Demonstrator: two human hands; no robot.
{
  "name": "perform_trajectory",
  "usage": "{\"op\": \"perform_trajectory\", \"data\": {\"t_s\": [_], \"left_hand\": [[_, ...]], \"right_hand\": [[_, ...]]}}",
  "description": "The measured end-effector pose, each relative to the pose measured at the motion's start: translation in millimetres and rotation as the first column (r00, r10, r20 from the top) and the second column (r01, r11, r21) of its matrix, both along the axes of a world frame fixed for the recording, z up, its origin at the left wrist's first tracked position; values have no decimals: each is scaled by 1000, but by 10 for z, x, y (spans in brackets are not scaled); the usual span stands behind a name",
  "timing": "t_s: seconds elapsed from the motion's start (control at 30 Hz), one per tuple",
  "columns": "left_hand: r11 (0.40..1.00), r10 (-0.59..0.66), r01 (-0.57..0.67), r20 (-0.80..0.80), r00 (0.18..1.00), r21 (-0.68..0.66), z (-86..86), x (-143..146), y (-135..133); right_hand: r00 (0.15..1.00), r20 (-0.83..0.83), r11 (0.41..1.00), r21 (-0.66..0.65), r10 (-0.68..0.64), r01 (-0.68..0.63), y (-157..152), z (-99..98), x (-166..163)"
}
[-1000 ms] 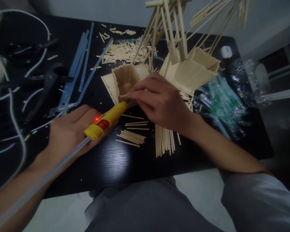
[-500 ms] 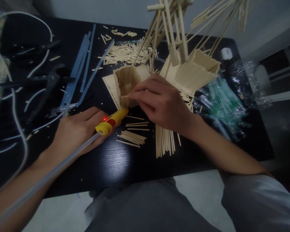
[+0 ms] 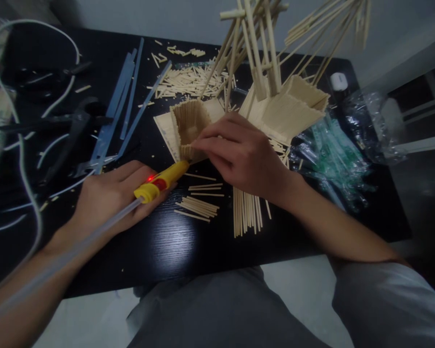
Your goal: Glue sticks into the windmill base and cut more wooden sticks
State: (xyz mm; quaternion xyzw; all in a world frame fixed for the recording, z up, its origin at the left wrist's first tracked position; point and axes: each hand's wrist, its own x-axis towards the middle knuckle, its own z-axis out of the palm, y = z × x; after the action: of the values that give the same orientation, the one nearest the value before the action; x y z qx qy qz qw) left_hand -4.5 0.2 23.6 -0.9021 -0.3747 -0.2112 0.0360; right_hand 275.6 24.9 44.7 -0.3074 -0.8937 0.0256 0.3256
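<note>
The left hand [image 3: 108, 193], fingers closed round a yellow plastic glue gun [image 3: 161, 181], noses it against the small pale stick-built cup [image 3: 190, 123]; the right hand [image 3: 246, 157], fingers pinching the cup's near wall, looks at risk of a hot-glue burn

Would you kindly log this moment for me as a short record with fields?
Left hand: grips yellow glue gun, tip at the foot of the small stick box
Right hand: fingers pinch that box's near wall
Nearby: loose sticks, tall stick structure, plastic bags
Surface: black table
</note>
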Motion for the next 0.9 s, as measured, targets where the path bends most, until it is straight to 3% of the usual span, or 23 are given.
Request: {"op": "perform_trajectory", "data": {"t_s": [0.23, 0.33, 0.63, 0.9], "left_hand": [[994, 53, -54, -11, 999, -91, 11, -23, -34], [996, 47, -42, 52, 998, -80, 44, -19, -49], [1000, -12, 13, 47, 999, -27, 99, -35, -56], [1000, -4, 3, -87, 996, -8, 11, -19, 2]], "right_hand": [[1000, 1, 1000, 2, -12, 12, -10, 10, -6], [1000, -2, 1000, -7, -7, 7, -13, 13, -4], [1000, 12, 1000, -8, -14, 14, -10, 29, -5], [1000, 6, 999, -37, -8, 8, -11, 24, -1]]}}
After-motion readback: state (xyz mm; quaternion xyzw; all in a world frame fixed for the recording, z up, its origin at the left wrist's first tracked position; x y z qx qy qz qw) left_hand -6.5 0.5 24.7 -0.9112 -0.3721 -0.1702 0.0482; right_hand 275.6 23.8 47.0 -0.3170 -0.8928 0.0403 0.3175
